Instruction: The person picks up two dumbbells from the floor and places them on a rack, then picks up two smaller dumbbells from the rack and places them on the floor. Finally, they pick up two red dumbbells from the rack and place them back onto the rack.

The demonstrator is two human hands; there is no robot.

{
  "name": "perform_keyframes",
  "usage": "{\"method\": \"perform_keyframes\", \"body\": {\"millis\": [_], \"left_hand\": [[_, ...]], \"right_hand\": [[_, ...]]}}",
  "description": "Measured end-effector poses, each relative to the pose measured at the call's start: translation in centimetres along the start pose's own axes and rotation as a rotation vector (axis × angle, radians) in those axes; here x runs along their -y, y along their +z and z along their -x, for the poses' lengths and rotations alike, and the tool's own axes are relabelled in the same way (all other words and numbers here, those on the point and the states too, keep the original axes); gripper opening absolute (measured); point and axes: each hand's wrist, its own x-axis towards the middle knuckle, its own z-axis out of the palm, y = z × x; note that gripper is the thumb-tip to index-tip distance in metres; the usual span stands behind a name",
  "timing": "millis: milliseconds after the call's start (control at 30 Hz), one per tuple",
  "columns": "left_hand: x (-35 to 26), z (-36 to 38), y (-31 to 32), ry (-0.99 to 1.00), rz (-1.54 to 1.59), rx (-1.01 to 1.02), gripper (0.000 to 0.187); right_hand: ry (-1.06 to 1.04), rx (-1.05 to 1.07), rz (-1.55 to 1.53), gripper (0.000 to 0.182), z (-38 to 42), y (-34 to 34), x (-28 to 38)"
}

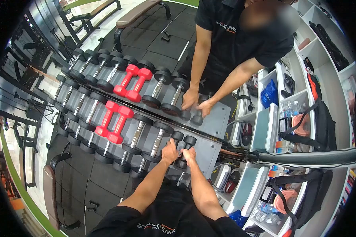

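In the head camera I have both hands over the near end of a grey dumbbell rack (209,153), side by side with a little space between them. My left hand (170,151) is curled around a small black dumbbell (177,135), one end of which shows beyond the knuckles (the rest is hidden under the hand). My right hand (188,155) is closed around a second black dumbbell (190,140), set just right of the first, with one end past the hand and the other below it. I can't tell whether either weight bears on the rack or is slightly raised. To the left of the hands, on the same tier, lie dumbbells with chrome handles (158,142), then a red pair (114,123), then more black-ended ones, and a lower tier of dumbbells (125,157) runs nearer to me. Behind the rack, a mirror (162,47) repeats the row and the person in a black shirt, the reflected hands slightly blurred. On the right, a white shelf unit holds a pink bowl (285,201), clear bottles (267,218) and a black bag (318,193). A brown padded bench (51,194) stands at lower left, with a pair of small dumbbells (93,204) on the dark floor to its right.
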Motion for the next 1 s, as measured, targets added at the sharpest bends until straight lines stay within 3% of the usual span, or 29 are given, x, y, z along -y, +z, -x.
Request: {"method": "perform_keyframes", "body": {"millis": [67, 167, 367, 700, 733, 867, 900, 1000], "left_hand": [[-0.1, -0.2, -0.2, -0.016, -0.012, 0.016, 0.055], [-0.3, -0.2, -0.2, -0.035, -0.012, 0.011, 0.053], [-0.5, -0.4, 0.1, -0.063, 0.022, -0.016, 0.053], [0.1, -1.5, 0.5, -0.336, 0.337, 0.075, 0.059], [0.4, -1.2, 0.8, -0.286, 0.361, 0.047, 0.056], [0.3, 0.3, 0.4, -0.336, 0.863, 0.182, 0.041], [1.0, 0.6, 0.7, -0.262, 0.963, 0.227, 0.031], [0.2, 2.9, -2.9, -0.128, 1.132, 0.384, 0.021]], "right_hand": [[0.044, 0.046, -0.229, 0.031, -0.3, -0.1, -0.1], [0.016, 0.028, -0.164, 0.036, -0.9, 0.0, -1.0], [-0.198, -0.207, 0.282, 0.060, 0.4, 1.2, -0.7], [-0.157, -0.198, 0.295, 0.062, 0.5, 1.2, -0.7], [-0.161, -0.189, 0.294, 0.064, 0.5, 1.0, -0.6], [-0.161, -0.176, 0.319, 0.065, 0.5, 0.8, -0.5], [-0.167, -0.184, 0.299, 0.063, 0.5, 0.8, -0.5], [-0.243, -0.178, 0.274, 0.064, -0.2, 0.7, -1.4]]}}
